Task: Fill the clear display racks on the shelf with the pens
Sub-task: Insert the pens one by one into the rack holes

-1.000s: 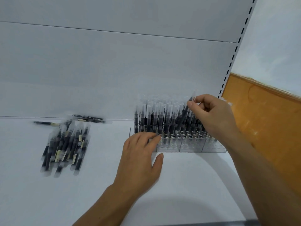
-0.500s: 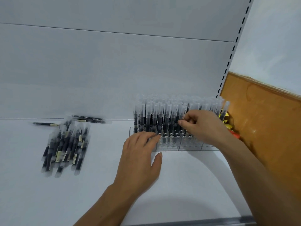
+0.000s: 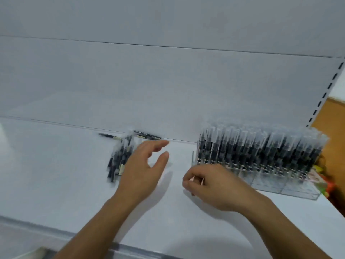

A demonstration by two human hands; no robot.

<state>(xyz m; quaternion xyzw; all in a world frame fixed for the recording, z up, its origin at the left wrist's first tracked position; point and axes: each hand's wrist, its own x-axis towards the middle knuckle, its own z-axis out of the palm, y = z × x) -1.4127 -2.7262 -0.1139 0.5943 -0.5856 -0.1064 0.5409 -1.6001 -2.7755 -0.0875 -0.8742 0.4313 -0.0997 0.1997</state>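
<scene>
Pen rack (image 3: 280,186) let go; spread left hand (image 3: 140,174) now over loose pens (image 3: 117,161); right hand (image 3: 211,186) curled, hold unclear.

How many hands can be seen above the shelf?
2. The left hand hovers over the loose pens; the right hand is in front of the clear rack.

Head camera, looking forward-down, close over white shelf (image 3: 56,184).
</scene>
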